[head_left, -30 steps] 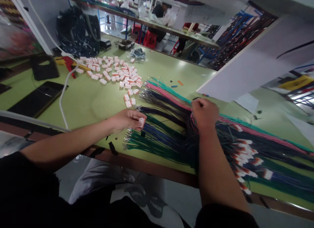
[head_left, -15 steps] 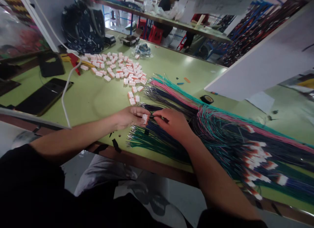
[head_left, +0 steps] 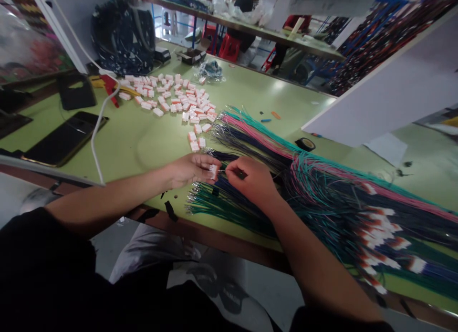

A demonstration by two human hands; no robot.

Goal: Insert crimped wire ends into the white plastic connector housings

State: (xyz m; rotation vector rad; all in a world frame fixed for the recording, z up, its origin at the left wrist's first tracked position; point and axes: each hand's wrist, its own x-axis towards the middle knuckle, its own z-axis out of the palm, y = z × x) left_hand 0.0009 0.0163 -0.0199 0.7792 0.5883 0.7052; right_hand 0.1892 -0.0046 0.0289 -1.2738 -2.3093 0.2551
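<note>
Between the fingers of my left hand is a small white and orange connector housing. My right hand pinches a thin dark wire just to the right of it, its tip at or close to the housing; whether it is inside I cannot tell. Under and beside my hands lie bundles of dark blue wires and green wires with metal terminals at their left ends. Beyond them run pink wires and teal wires. Loose connector housings are heaped past my left hand.
Wired connectors lie at the right. A phone, a white cable and red-and-yellow pliers are at the left. A black tape roll sits near a white panel. A person is at another table behind.
My right hand has shifted slightly to the right, leaving a little more wire showing between its fingers and the connector housing. My left hand still holds the housing. The whole view has shifted slightly.
</note>
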